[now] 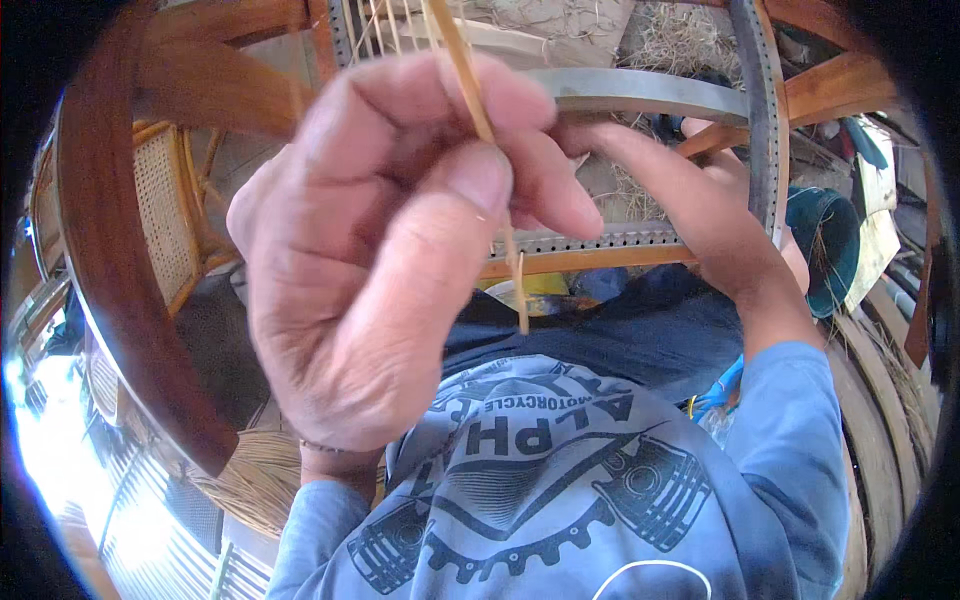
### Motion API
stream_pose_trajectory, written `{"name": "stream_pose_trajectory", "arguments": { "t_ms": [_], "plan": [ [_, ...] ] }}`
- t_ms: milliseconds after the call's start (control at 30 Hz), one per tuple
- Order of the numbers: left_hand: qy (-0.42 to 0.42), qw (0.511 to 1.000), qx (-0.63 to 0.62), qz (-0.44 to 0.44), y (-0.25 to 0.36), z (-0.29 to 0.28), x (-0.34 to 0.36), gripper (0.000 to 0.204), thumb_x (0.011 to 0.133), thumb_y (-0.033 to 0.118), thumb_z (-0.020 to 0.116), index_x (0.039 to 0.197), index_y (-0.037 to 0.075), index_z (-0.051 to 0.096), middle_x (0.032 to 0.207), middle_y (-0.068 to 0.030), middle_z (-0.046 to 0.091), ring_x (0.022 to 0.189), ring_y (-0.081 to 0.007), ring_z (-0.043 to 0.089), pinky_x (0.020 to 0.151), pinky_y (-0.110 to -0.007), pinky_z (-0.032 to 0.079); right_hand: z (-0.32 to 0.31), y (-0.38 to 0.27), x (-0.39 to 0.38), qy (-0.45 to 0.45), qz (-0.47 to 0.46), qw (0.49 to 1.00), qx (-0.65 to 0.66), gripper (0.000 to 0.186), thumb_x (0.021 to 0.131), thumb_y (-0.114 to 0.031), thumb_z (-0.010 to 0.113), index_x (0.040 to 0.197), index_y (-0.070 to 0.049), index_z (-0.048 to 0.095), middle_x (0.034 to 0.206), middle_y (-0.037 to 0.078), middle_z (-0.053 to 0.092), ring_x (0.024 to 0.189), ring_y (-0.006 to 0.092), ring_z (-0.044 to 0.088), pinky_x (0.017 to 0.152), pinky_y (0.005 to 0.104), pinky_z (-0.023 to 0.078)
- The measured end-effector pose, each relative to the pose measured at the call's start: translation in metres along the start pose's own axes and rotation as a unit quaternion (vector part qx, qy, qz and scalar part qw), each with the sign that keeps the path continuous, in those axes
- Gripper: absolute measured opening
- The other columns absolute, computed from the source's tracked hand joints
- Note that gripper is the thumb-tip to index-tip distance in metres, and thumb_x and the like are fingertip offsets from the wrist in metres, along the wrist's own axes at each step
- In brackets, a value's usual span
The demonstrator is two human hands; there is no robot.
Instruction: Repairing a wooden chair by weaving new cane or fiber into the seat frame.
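Observation:
Close to the camera, my left hand point(370, 240) pinches a thin tan cane strip point(468, 70) between thumb and fingers. The strip runs up out of the picture, and its frayed lower end hangs below the thumb. Farther down, my right hand point(670, 180) reaches leftward within the opening of a wooden seat frame point(765, 150). One finger looks stretched out, but the fingertips pass behind my left hand, so any hold is hidden. A curved grey rail point(640, 90) lies just above this hand. Small holes line the frame's edges. Several pale strands point(380, 30) cross its upper left part.
At left curves a dark wooden piece point(130, 270), with a woven cane panel point(155, 200) behind it. Bundled cane point(255, 470) lies lower left. A dark green bucket point(825, 250) stands right, beside boards point(875, 420). Loose shavings point(680, 45) litter the floor at the top.

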State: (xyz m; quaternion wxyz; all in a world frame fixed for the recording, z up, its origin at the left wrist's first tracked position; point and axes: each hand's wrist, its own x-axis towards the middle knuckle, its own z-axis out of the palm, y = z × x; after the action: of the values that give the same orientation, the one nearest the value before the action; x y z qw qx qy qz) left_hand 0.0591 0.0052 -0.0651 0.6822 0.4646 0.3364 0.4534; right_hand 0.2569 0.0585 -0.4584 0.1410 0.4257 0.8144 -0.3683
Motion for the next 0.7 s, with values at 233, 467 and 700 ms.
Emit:
{"name": "stream_pose_trajectory", "arguments": {
  "t_ms": [233, 467, 700],
  "plan": [
    [-0.052, 0.985, 0.019, -0.162, 0.007, -0.002, -0.042, 0.013, 0.098, 0.0, 0.043, 0.107, 0.0, 0.052, 0.094, -0.0159, 0.065, 0.091, -0.0234, 0.065, 0.087, -0.038, 0.052, -0.098, -0.122, -0.064, -0.369, -0.135, 0.822, 0.413, 0.036, 0.095, -0.035, 0.069, 0.113, -0.004, 0.066, 0.095, -0.001, 0.065, 0.09, 0.0103, 0.058, 0.084, 0.0299, 0.049],
    [-0.196, 0.964, 0.059, -0.17, -0.006, 0.002, -0.066, 0.013, 0.098, -0.002, 0.045, 0.108, 0.001, 0.053, 0.101, -0.0111, 0.065, 0.096, -0.0184, 0.064, 0.087, -0.033, 0.05, -0.052, -0.095, -0.062, -0.448, -0.116, 0.74, 0.488, 0.03, 0.094, -0.023, 0.069, 0.117, -0.003, 0.069, 0.095, 0.0, 0.069, 0.084, 0.0107, 0.06, 0.078, 0.0301, 0.051],
    [-0.247, 0.957, 0.082, -0.126, -0.006, 0.015, -0.068, 0.024, 0.098, -0.001, 0.049, 0.122, 0.001, 0.053, 0.098, -0.0104, 0.065, 0.092, -0.0185, 0.065, 0.084, -0.032, 0.05, -0.037, -0.063, -0.036, -0.255, -0.017, 0.967, 0.023, 0.023, 0.083, -0.015, 0.069, 0.102, -0.003, 0.073, 0.097, 0.011, 0.073, 0.092, 0.0251, 0.068, 0.085, 0.0411, 0.053]
  ]
}}
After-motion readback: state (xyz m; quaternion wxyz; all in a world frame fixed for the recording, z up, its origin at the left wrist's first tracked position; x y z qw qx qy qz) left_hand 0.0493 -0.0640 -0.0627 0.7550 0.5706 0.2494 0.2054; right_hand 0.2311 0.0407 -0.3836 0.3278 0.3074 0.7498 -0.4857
